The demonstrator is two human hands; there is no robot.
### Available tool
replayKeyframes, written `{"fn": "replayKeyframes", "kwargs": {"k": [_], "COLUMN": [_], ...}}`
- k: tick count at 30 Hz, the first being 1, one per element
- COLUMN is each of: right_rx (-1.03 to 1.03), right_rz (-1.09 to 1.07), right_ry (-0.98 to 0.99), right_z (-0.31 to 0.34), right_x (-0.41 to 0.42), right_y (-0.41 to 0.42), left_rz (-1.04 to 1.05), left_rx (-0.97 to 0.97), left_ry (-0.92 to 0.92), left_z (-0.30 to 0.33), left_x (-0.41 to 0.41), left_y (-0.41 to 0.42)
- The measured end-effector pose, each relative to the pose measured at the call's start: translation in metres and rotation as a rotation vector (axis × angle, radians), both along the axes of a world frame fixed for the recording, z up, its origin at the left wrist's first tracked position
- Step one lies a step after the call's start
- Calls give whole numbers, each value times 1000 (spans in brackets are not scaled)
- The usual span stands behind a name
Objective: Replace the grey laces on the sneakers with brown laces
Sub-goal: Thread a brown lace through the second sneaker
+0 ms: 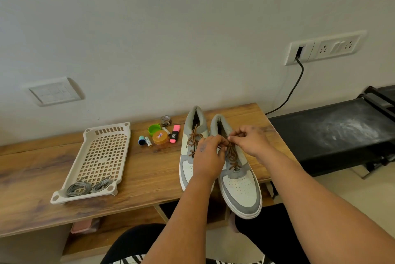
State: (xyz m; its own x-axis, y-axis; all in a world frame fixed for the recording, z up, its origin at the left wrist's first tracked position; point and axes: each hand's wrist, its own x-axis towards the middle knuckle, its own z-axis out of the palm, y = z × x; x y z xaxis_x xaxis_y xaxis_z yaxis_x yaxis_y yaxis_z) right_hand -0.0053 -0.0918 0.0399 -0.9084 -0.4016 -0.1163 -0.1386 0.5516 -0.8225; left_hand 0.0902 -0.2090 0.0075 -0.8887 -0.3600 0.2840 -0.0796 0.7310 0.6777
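Observation:
Two grey-and-white sneakers stand side by side on the wooden table (42, 169), toes toward me. The left sneaker (188, 169) carries a brown lace (193, 139) tied near its collar. The right sneaker (241, 189) is threaded with a brown lace (233, 157). My left hand (208, 157) and my right hand (249, 141) meet over the right sneaker's upper eyelets, each pinching an end of its brown lace. Two coiled grey laces (87, 188) lie in the near end of a white perforated tray (98, 157).
Small items sit behind the sneakers: an orange-lidded jar (160, 138), a green cap (154, 129), a pink highlighter (174, 134), batteries (148, 141) and a tape roll (166, 120). A black treadmill (333, 129) stands right of the table. A black cable (292, 90) hangs from the wall socket.

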Motion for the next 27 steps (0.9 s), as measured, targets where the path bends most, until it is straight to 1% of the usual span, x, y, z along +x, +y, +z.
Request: {"fn": "replayKeyframes", "kwargs": {"k": [3, 6, 8, 12, 15, 18, 21, 25, 27], "right_rx": [38, -21, -53, -51, 0, 117, 135, 130, 102], "right_rz": [-32, -74, -88, -76, -71, 28, 96, 54, 24], "right_ry": [89, 166, 180, 134, 58, -53, -138, -52, -67], "right_z": [-1, -2, -3, -1, 6, 10, 10, 8, 6], "right_x": [0, 0, -1, -3, -4, 1, 13, 23, 24], "right_y": [-3, -5, -6, -2, 9, 21, 24, 16, 12], "left_rz": [5, 8, 8, 0, -2, -9, -12, -1, 5], "left_rx": [-4, -10, -12, -23, -19, -35, -52, -82, -105], "left_ry": [-9, -10, -9, -15, -17, -18, -17, -18, -15], "left_z": [0, 0, 0, 0, 1, 1, 2, 2, 0], "left_x": [0, 0, 0, 0, 1, 1, 1, 0, 0], "left_y": [0, 1, 1, -1, -2, -3, -3, -3, -3]}}
